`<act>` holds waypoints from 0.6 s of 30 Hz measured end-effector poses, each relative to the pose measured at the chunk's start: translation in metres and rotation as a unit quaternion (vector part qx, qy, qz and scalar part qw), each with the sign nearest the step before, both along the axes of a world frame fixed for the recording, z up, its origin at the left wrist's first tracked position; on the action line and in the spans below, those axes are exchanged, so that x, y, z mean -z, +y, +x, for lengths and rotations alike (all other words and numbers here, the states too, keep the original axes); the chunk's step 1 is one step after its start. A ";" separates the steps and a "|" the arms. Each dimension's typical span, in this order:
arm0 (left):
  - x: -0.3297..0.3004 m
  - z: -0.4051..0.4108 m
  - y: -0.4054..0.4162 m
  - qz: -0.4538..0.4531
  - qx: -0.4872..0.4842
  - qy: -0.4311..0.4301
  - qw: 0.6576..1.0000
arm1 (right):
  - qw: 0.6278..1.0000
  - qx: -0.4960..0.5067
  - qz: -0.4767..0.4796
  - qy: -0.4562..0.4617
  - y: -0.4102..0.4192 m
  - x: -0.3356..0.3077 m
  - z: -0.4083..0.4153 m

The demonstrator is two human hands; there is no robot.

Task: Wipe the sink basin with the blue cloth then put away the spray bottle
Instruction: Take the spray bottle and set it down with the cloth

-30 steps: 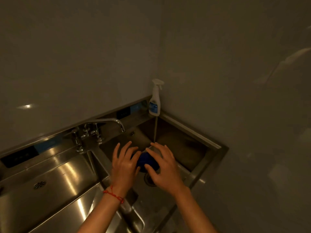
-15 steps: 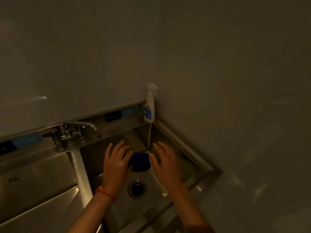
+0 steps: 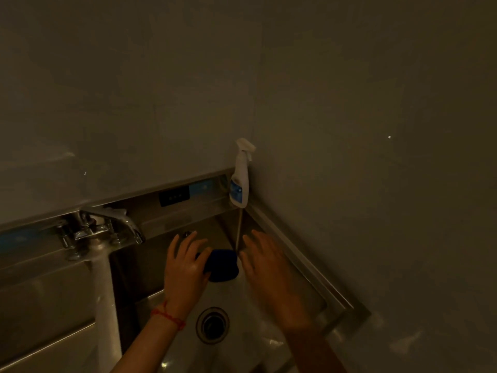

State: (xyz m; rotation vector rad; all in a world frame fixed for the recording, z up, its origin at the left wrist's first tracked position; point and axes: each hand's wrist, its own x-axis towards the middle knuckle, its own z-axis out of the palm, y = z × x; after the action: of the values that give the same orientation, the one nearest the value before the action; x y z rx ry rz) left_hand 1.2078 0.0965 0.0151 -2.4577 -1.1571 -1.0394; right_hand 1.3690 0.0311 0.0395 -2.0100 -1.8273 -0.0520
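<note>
Both hands down in the sink basin [image 3: 301, 286] now. Blue cloth [image 3: 223, 265] bunched on the basin floor near the back corner, just beyond the drain [image 3: 212, 324]. Left hand [image 3: 184, 270], fingers spread, resting on the cloth's left edge w/ a red string [image 3: 168, 317] at the wrist. Right hand [image 3: 269, 275] flat, fingers loosely open, just beside the cloth's right side; touching or not, can't tell. Spray bottle [image 3: 239, 181] upright on the back ledge, tucked in the wall corner. Faucet [image 3: 107, 227] off to the left.

Dim, murky, yellow-brown light throughout. Faint glare glints on the faucet [image 3: 99, 232] to the left of the left hand [image 3: 184, 273] and on the drain [image 3: 212, 324] below it. Soft focus, grainy walls; lines bow toward the edges.
</note>
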 end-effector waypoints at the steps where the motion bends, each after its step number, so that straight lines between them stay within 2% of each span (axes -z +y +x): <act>1: 0.002 0.003 0.007 -0.004 -0.002 -0.002 1.000 | 1.000 0.004 0.018 -0.014 0.009 0.001 0.002; 15: 0.013 0.049 0.081 -0.006 -0.030 -0.003 1.000 | 0.999 0.006 0.045 -0.025 0.105 0.017 0.052; 18: 0.015 0.063 0.096 -0.009 -0.051 0.009 0.999 | 1.000 -0.010 -0.015 0.005 0.128 0.023 0.068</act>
State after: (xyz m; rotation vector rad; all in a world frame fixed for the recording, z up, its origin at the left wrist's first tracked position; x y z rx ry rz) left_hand 1.2707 0.1926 0.0001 -2.3886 -1.2774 -0.9801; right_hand 1.4372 0.1593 0.0161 -2.0101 -1.8522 -0.0090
